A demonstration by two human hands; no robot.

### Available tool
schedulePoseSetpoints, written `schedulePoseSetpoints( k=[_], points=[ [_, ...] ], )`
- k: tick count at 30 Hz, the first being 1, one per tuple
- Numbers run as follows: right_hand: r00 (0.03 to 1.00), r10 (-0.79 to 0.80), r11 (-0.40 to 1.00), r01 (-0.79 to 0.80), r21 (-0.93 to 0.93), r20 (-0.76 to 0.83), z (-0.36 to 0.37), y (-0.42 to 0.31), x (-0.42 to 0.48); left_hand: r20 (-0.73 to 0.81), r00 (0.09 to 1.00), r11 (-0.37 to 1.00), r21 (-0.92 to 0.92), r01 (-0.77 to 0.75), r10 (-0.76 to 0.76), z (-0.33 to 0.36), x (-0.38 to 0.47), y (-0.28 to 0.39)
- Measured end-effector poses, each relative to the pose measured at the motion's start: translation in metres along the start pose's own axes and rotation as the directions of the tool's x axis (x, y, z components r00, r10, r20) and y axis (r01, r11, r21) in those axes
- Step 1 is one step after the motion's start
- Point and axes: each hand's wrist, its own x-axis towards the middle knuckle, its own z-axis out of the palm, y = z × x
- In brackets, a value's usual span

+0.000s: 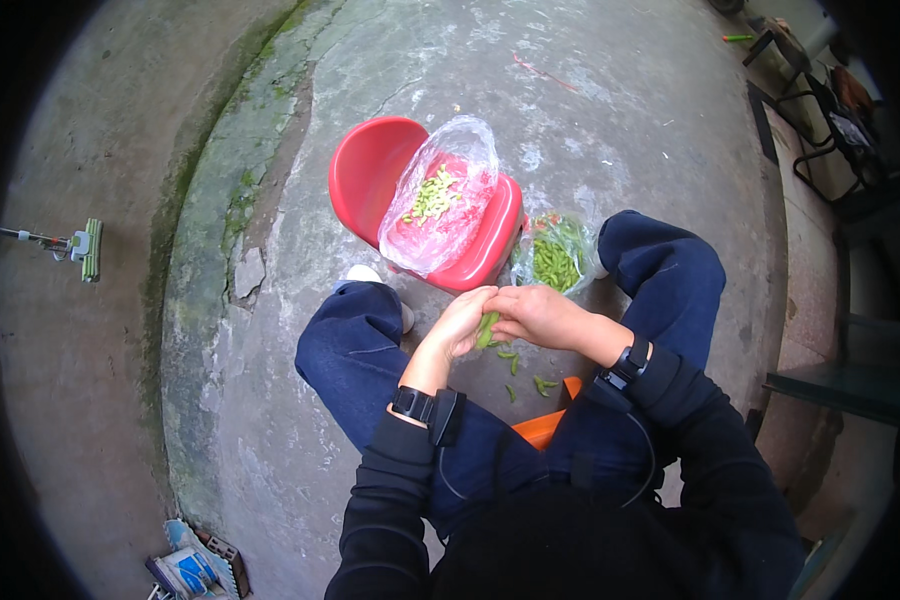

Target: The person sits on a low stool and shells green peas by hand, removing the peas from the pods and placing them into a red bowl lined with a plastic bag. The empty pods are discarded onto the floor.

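My left hand (457, 322) and my right hand (544, 316) meet in front of me, over the gap between my knees. Green edamame pods (487, 331) show between them, against my left palm and beside my right fingers; the fingertips hide part of what they pinch. Just beyond, a red plastic stool with a backrest (379, 154) carries a clear plastic bag (461, 139) spread open. Shelled green beans (433, 196) lie in a small heap on that bag. To the right of the stool, a clear plastic bag of unshelled pods (557, 259) sits on the ground.
Several loose pods (545, 385) lie on the concrete floor (585, 112) below my hands. Something orange (540, 429) shows between my thighs. A sponge mop (88, 250) is at far left, a paint-type bucket (191, 571) at lower left. Black metal-framed furniture (821, 142) stands at upper right.
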Motion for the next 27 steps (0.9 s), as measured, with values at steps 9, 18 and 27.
schedulePoseSetpoints(
  k=[9, 18, 27],
  points=[
    [0.982, 0.185, 0.944, -0.188, 0.271, 0.037, -0.009, 0.005, -0.002, 0.054, 0.987, 0.988, 0.043, 0.149, -0.152, 0.014, -0.011, 0.007],
    [0.964, 0.228, 0.969, -0.238, -0.060, -0.138, -0.018, 0.015, -0.002, 0.092, 0.995, 0.976, 0.207, -0.061, 0.043, 0.014, -0.017, 0.018],
    [0.999, 0.012, 0.924, -0.028, -0.381, -0.043, -0.018, 0.015, -0.005, 0.097, 0.990, 0.962, 0.243, -0.127, 0.106, 0.009, -0.015, 0.017]
  ],
)
